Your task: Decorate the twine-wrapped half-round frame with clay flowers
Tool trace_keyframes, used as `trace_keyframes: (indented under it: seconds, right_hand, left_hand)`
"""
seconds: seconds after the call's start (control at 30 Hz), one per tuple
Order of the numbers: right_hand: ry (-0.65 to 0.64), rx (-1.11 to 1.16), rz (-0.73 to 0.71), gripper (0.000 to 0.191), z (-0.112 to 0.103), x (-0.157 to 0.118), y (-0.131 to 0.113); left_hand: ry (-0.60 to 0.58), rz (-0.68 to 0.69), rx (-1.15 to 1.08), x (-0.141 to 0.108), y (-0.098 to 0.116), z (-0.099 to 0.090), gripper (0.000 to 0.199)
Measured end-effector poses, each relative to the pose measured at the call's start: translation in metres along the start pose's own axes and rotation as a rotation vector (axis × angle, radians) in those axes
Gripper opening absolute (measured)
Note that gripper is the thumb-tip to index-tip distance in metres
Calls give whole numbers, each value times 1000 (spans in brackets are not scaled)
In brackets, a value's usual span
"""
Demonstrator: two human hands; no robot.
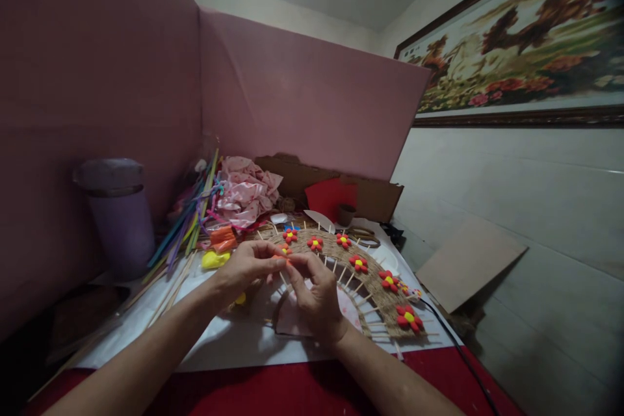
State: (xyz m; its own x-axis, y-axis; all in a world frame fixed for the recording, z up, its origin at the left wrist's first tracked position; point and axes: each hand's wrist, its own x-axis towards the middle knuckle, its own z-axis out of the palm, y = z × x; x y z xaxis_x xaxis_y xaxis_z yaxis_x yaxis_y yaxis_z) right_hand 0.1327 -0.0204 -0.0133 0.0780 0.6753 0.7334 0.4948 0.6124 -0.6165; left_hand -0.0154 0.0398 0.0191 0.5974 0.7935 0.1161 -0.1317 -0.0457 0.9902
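My left hand (247, 268) and my right hand (319, 302) meet over the left part of a woven twine arch (331, 248). Their fingertips are pinched together around a small bit of orange clay (287, 260), mostly covered by the fingers. Thin wooden sticks poke out along both edges of the arch. Red flowers with yellow centres, such as the flower at its right end (409, 318), are spaced along the twine. Just behind my fingertips an orange flower (285, 249) shows in part. My hands hide some of the arch's left side.
Orange clay in a wrapper (223, 238) and yellow clay (214, 260) lie left of the arch. Behind stand pipe cleaners (207, 201), crumpled pink fabric (248, 192) and scissors (364, 236). A purple tumbler (121, 227) is far left. A black cable (453, 338) runs along the right.
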Motion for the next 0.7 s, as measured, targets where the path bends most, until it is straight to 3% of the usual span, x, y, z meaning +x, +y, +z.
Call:
trace_keyframes:
  seconds: [0.4,0.7]
  right_hand:
    - [-35,-82,-101,12,-1,2,0]
    - [-128,-188,-186,10,-1,1,4]
  left_hand:
    - [-27,37,13,0,-2,0,21]
    - [94,6,102,0,1,6,15]
